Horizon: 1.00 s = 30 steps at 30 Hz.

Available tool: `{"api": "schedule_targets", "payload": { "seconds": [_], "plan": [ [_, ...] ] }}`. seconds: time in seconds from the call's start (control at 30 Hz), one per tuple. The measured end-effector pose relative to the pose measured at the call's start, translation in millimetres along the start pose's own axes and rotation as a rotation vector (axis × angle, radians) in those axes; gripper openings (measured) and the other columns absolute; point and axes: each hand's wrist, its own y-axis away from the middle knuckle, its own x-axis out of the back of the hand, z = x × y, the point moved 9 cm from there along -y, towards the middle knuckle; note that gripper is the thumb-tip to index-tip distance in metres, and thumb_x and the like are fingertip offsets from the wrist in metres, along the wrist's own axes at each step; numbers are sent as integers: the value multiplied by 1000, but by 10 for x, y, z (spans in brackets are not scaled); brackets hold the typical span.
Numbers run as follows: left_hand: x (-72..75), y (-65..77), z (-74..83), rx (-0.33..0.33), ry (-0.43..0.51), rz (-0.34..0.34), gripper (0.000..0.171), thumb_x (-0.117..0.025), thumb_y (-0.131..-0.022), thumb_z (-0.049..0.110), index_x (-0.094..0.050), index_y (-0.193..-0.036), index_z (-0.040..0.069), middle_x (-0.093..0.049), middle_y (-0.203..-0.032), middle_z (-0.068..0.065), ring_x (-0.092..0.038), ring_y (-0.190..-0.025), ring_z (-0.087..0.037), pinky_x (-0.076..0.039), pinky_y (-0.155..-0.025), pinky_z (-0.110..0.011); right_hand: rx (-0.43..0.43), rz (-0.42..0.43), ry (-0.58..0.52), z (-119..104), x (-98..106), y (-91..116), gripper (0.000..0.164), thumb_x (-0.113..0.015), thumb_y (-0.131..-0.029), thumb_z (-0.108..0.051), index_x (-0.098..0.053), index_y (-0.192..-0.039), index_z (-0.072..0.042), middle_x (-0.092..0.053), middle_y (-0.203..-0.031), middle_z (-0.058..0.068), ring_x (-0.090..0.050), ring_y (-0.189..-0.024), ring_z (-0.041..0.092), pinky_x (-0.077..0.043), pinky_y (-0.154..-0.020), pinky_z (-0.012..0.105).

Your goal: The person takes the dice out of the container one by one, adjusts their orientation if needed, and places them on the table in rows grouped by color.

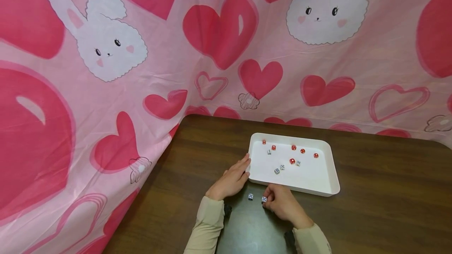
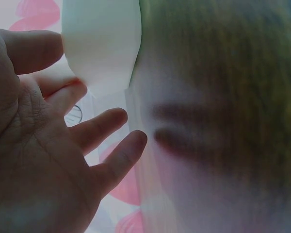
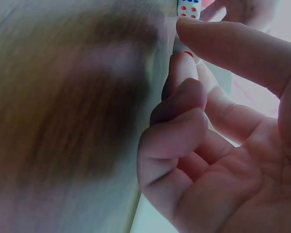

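Note:
My left hand [image 1: 231,178] rests with extended fingers against the left side of a shallow white tray [image 1: 332,179]; in the left wrist view its fingers are spread beside the tray's wall [image 2: 104,43]. In front of the tray, my right hand [image 1: 283,204] pinches a white die [image 1: 264,199] between thumb and index finger, low over the table. The right wrist view shows that die mostly hidden by the fingers, the others curled. A second white die [image 1: 250,196] stands on the table just to the left, between the hands.
Inside the tray lie several red dice [image 1: 294,147] and several white dice [image 1: 277,171], scattered mostly to the back and middle. The dark wooden table [image 1: 381,183] extends to both sides. A pink cloth [image 1: 162,66] with hearts and rabbits hangs behind and at left.

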Motion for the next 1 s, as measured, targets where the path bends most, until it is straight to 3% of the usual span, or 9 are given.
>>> {"api": "schedule_targets", "payload": {
  "seconds": [1.0],
  "plan": [
    [-9,4,-23,7,-11,-3,51,-37,-96,30,-22,-143,18,-10,-150,10,-18,-137,-19,-19,-102,-59,-16,11,18,-22,-27,-6,17,-69,-67,3,-55,-73,-5,-50,-57,-1,-45,-52,12,-36,-49,23]
  ]
}}
